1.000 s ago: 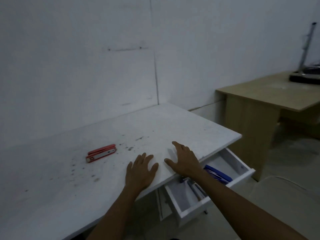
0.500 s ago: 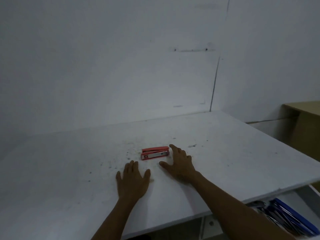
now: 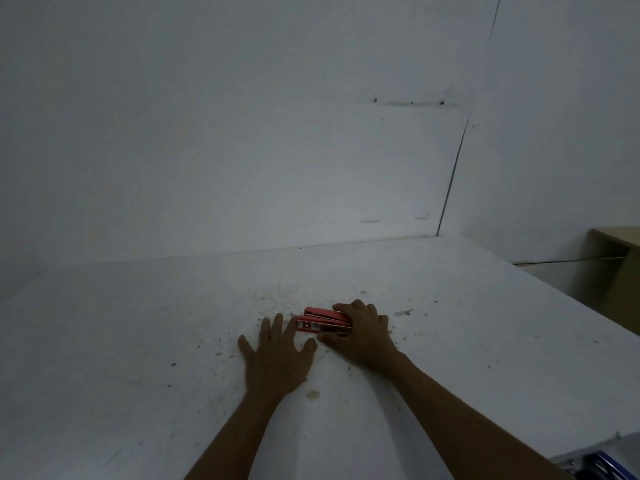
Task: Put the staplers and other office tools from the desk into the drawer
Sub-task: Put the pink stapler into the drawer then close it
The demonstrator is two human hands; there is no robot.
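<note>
The left hand (image 3: 275,358) lies flat on the white surface (image 3: 138,341). Its fingers are spread wide and point up toward 12 o'clock. It holds nothing. The right hand (image 3: 363,332) is just beside it, at about 2 o'clock from it. The right hand curls over a red stapler (image 3: 320,322). Its fingers wrap over the far side of the stapler and its thumb sits on the near side, so it is gripping the stapler. The two hands are close, with only a small gap between the left thumb and the right thumb.

The red stapler rests on the surface. Its right end is hidden under the right hand. Its left end sticks out toward 9 o'clock, and a bit of shiny metal shows on its side. That end is just past the left hand's fingertips.

The surface has many small dark specks on it, mostly around the hands and off toward 10 o'clock. A little brown stain (image 3: 312,394) sits at 5 o'clock from the left hand.

At the bottom right corner, at about 4 o'clock from the hands, a small bit of the drawer (image 3: 568,460) peeks out, with something blue (image 3: 609,464) inside. It is well apart from the stapler. At 3 o'clock, far off, stands a tan wooden desk (image 3: 620,271). A white wall (image 3: 242,133) is behind everything.
</note>
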